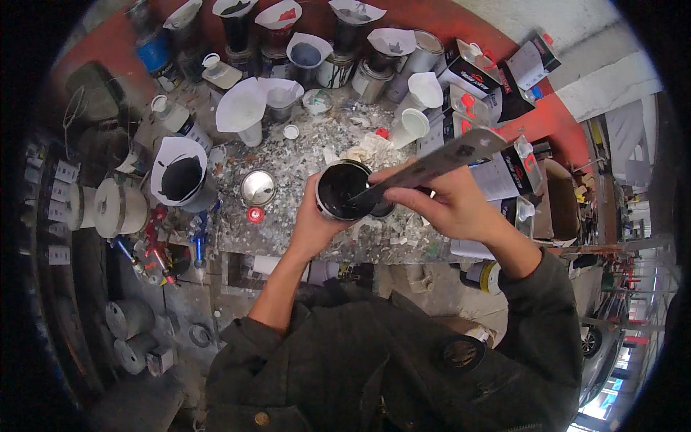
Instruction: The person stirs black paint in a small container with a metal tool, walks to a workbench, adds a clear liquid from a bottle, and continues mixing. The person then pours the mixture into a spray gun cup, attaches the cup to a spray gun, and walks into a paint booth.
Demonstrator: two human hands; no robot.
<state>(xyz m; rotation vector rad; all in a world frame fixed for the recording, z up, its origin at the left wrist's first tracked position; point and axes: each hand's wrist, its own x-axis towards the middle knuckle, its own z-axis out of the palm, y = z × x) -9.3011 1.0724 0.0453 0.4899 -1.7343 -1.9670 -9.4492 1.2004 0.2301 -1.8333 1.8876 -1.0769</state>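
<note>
My left hand (312,229) is wrapped round a small open can (328,209) above the near part of the paint-spattered bench. Black paint (338,186) shows inside the can. In my right hand (453,205) is a long flat metal stirring stick (450,156), gripped between thumb and fingers. Its lower end dips into the black paint, while the upper end slants up to the right. A dark round thing beside the can is partly hidden by my right hand. To the left, a round metal lid (258,188) and a red cap (255,214) lie on the bench.
Cups with white paper strainers, such as one holding black paint (181,178), stand left and along the back. Solvent cans (471,68) line the right side. Spray guns (157,248) hang at the left front edge. A white cup (409,128) stands beyond my right hand.
</note>
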